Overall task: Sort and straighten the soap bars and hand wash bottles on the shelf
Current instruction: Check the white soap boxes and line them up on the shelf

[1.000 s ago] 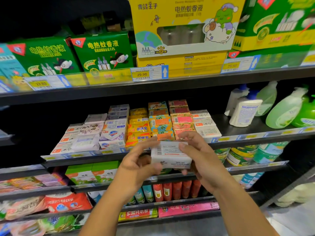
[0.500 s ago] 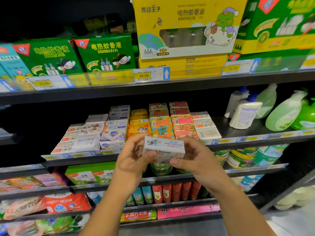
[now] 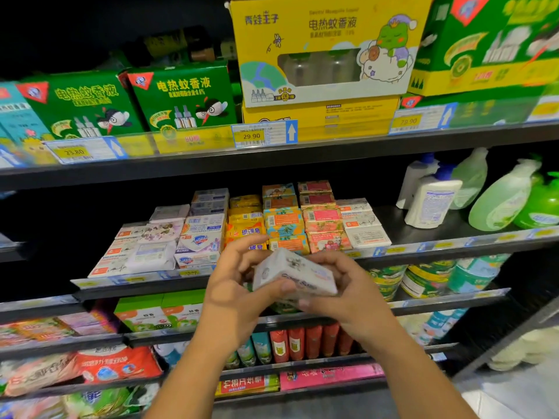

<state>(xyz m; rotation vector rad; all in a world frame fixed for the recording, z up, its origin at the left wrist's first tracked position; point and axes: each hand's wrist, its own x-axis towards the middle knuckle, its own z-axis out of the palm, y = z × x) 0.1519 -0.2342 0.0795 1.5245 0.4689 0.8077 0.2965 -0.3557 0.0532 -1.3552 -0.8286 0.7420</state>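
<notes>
Counted are two hands, left hand and right hand, one held soap box, and five hand wash bottles: two white, two pale green, one bright green.

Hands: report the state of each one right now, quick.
Left hand: grips the left end of the white soap box.
Right hand: grips the right end of the same box.

A tall dark metal shelving unit with clear plastic price strips along its board edges fills the view. Behind its boards the back is black and unlit. Beside its lowest boards, to the right, lies pale grey smooth floor.
</notes>
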